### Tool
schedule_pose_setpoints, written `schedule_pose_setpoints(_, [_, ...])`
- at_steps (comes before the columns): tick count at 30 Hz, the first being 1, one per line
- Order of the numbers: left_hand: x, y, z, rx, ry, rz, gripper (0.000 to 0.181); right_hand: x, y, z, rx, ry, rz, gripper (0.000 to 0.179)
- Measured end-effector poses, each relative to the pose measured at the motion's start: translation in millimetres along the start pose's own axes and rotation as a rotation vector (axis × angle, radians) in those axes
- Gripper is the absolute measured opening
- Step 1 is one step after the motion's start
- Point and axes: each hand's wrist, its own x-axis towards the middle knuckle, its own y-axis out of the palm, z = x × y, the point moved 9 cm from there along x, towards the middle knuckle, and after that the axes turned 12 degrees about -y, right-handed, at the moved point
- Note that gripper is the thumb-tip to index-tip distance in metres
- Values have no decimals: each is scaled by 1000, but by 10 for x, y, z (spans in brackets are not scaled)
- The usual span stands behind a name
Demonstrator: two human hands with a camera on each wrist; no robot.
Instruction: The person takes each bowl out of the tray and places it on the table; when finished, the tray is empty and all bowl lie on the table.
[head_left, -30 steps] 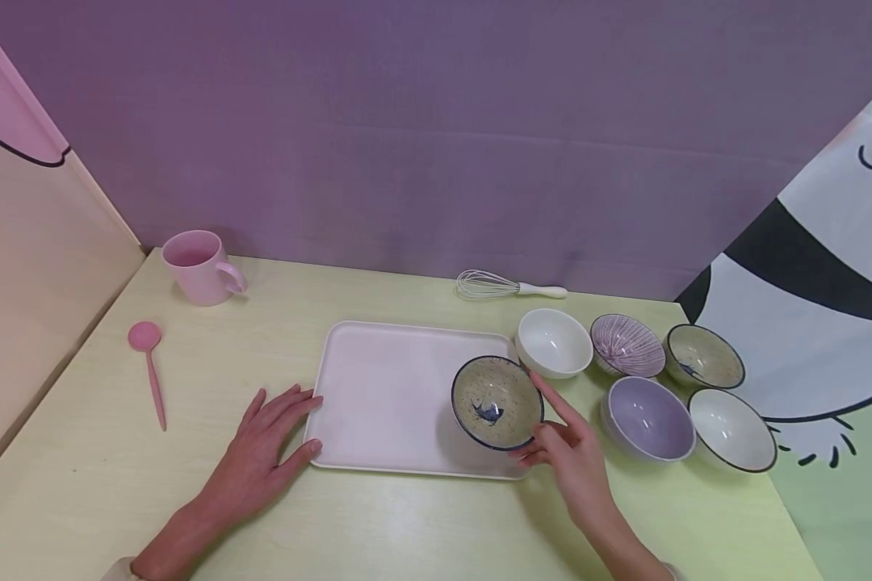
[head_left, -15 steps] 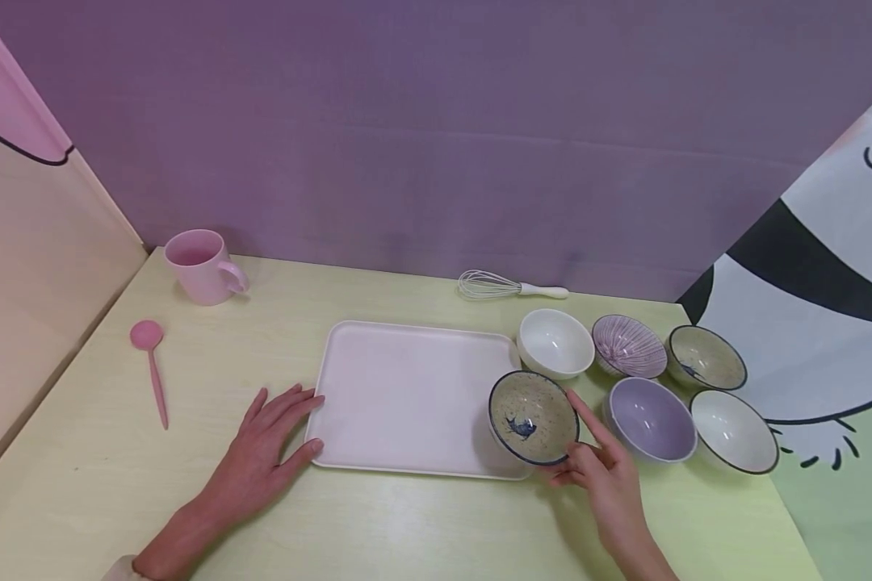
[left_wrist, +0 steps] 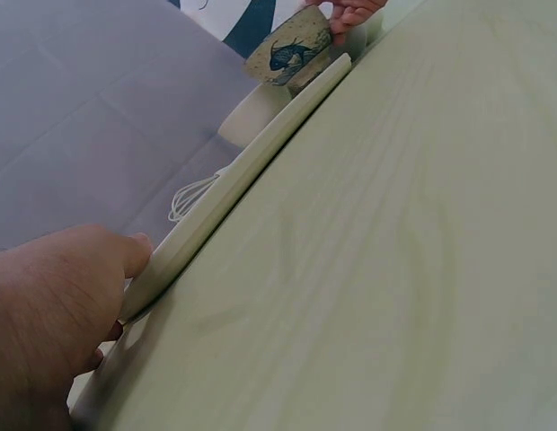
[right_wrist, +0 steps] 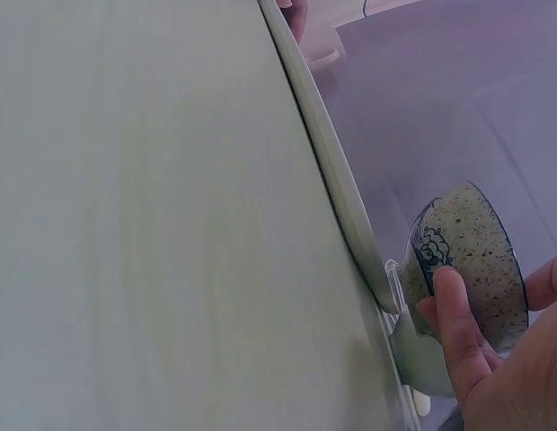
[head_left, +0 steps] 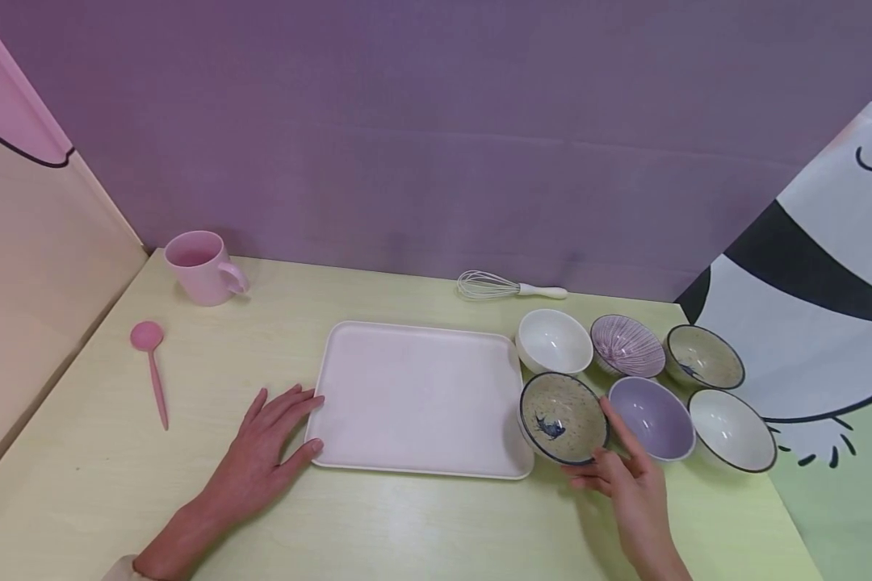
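Observation:
My right hand grips a speckled beige bowl with a dark blue rim and a blue motif inside. Its thumb and fingers hold the near right side. The bowl hangs slightly tilted just off the right edge of a pale pink tray. In the right wrist view, fingers press the speckled outer wall of the bowl. My left hand rests at the tray's left edge, fingers spread, fingertips on the rim. The left wrist view shows that hand against the tray rim.
Right of the tray stand a white bowl, a striped bowl, a lavender bowl, another speckled bowl and a dark-rimmed white bowl. A whisk lies behind. Far left are a pink mug and a pink spoon.
My right hand has carried the speckled bowl rightward, from above the tray's right part to just beyond its right edge. The left hand and tray stay where they were.

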Motion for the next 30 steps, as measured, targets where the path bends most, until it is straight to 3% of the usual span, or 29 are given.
schedule_pose_setpoints(17, [-2,18,9,-6,-10,7,55,12,-132,-119,44,-18,-19,73])
schedule_pose_setpoints(30, [0,16,9,-2,-11,10,55,56,-150,-148,-13,31,-33,66])
